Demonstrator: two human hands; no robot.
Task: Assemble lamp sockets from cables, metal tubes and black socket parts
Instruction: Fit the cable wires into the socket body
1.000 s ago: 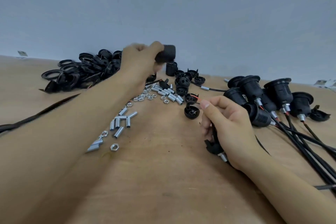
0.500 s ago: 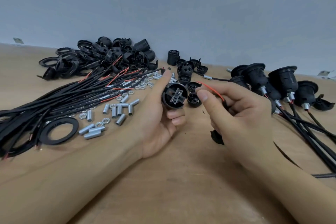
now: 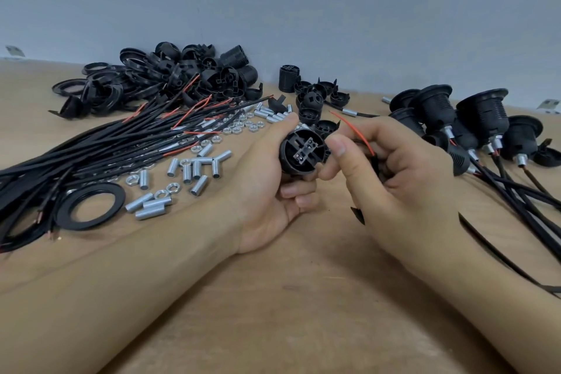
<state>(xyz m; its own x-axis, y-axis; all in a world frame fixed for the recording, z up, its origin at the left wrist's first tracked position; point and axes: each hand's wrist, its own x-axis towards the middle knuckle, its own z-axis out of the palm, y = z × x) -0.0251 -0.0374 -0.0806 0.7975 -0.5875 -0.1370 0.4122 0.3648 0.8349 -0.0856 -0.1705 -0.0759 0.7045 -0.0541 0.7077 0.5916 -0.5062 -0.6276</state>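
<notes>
Wooden table (image 3: 303,313), hands nearer than before: left fingers (image 3: 299,191) round socket body (image 3: 300,152), right fingers (image 3: 340,146) pinching cable (image 3: 358,136).

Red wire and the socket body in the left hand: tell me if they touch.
Apart. The head view shows the red wire arcing over the right hand, clear of the socket body gripped by the left hand.
</notes>
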